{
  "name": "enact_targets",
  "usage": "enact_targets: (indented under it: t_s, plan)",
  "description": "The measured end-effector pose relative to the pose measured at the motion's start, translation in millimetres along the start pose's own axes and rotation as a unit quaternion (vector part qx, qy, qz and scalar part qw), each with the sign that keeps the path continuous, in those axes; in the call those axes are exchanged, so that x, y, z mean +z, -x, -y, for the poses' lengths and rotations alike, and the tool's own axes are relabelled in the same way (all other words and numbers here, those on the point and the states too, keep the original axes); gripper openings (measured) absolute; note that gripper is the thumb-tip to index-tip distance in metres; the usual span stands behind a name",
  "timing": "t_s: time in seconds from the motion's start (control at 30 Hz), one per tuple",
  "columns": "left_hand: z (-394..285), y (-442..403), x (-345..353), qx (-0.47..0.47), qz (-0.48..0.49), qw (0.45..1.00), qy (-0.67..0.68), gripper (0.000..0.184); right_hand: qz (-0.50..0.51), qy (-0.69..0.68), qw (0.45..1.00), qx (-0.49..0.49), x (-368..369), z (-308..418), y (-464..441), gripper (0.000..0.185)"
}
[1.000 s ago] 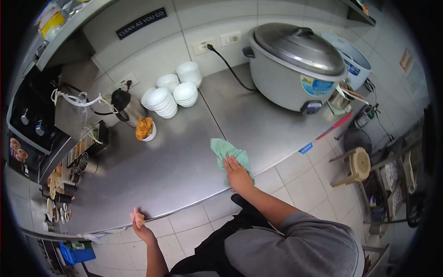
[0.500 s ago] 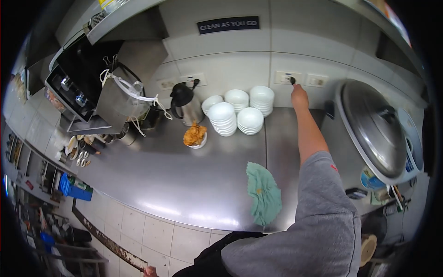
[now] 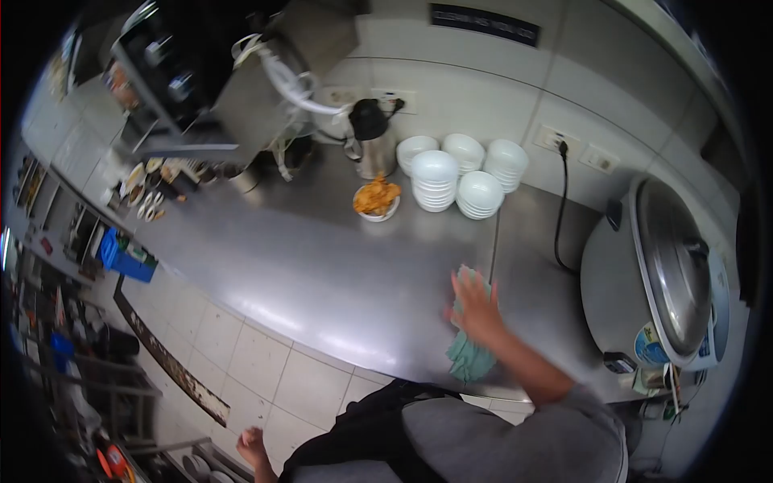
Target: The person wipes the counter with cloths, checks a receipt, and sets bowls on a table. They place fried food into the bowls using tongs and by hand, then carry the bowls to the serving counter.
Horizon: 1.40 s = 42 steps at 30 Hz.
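Note:
On the steel counter [image 3: 322,274], my right hand [image 3: 477,304] lies over the upper part of a green cloth [image 3: 471,358], its fingers spread and blurred. Below the counter's front edge, over the tiled floor, my left hand [image 3: 251,440] hangs away from everything; its fingers are curled and too small to make out. A white bowl of fried food [image 3: 377,199] stands at the back, in front of a steel thermos jug [image 3: 374,145]. Stacks of white bowls [image 3: 435,181] sit just right of it.
A large rice cooker [image 3: 616,278] fills the right side, its black cord [image 3: 559,211] running to a wall socket. A black appliance [image 3: 173,72] and hanging white ties [image 3: 286,84] are at upper left. A blue bin [image 3: 127,259] stands beyond the counter's left end.
My right hand has come down from the plug at the wall socket onto the green cloth. The view has shifted, and more of my left hand shows.

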<state>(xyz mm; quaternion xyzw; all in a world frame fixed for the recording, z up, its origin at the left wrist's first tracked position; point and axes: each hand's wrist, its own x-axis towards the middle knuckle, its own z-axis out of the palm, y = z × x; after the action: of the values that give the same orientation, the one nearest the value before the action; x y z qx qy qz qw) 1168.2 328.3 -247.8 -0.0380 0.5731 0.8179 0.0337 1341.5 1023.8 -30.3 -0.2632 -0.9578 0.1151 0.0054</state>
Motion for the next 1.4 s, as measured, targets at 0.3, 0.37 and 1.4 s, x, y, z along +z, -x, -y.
enact_targets:
  t_s: [0.3,0.37,1.4]
  plan:
    - [-28.0,28.7,-56.7,-0.018,-0.160,0.846,-0.509,0.025,-0.073,0.139,0.842,0.516,37.8,-82.2,129.2,0.075]
    - [-22.8,38.8,-107.5,-0.063,-0.194,0.815,-0.542,0.045,-0.119,0.115,0.777,0.607,52.4,-85.7,124.6,0.076]
    - [-118.5,-246.5,-251.3,-0.192,-0.366,0.736,-0.537,0.020,0.022,0.053,0.944,-0.325,302.6,960.1,-525.4,0.087]
